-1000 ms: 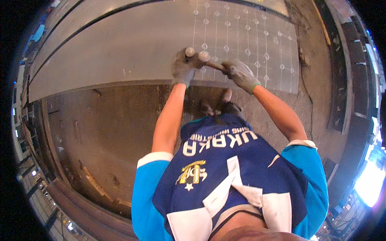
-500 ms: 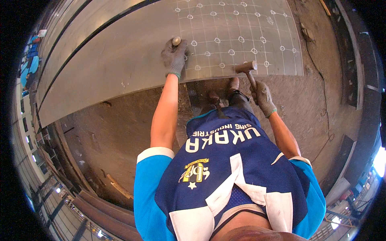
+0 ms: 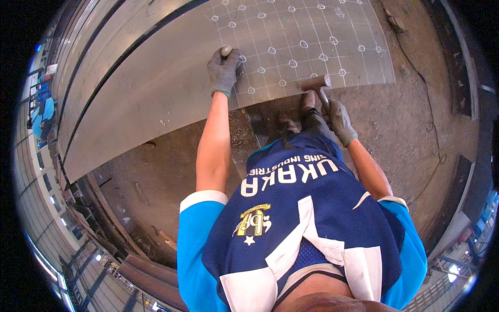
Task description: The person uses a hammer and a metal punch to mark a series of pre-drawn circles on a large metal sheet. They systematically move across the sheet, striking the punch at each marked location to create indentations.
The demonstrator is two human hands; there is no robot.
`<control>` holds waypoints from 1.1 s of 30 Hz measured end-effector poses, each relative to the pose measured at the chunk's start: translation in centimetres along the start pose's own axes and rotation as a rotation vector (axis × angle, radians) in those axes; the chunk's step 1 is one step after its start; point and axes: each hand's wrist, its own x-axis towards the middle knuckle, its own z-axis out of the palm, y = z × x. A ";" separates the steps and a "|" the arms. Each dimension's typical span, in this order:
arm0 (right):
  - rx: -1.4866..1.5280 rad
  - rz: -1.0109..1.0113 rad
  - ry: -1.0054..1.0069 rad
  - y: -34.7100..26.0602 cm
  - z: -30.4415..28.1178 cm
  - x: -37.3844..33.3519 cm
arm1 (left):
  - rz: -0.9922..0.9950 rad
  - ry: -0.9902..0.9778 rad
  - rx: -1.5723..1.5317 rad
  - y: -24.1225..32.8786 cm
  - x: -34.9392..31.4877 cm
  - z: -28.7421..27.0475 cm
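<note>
My left hand [image 3: 222,73], in a grey work glove, rests on a large grey metal plate [image 3: 145,99]. It is closed round a short metal punch [image 3: 226,50], whose rounded top end sticks up from the fist; the tip is hidden. White chalk lines cross the plate to the right of this hand, with small chalk circles [image 3: 272,50] along them. My right hand [image 3: 341,124], also gloved, grips the handle of a hammer [image 3: 315,82]. The hammer's brown head is over the plate's near edge, apart from the punch.
My boots [image 3: 310,99] stand on the brown dirt floor [image 3: 171,171] by the plate's near edge. A thin cable [image 3: 427,104] runs over the ground at the right. Long metal pieces [image 3: 148,275] lie at the lower left. Another person in blue [image 3: 42,117] is far left.
The view has turned slightly, shifting the plate. My left hand now covers a chalk circle that showed beside it. The hammer head has come a little to the left and nearer me.
</note>
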 end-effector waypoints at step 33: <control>-0.199 -0.447 -0.085 -17.9 -3.7 10.5 | 0.129 -0.011 0.202 1.1 -1.5 0.9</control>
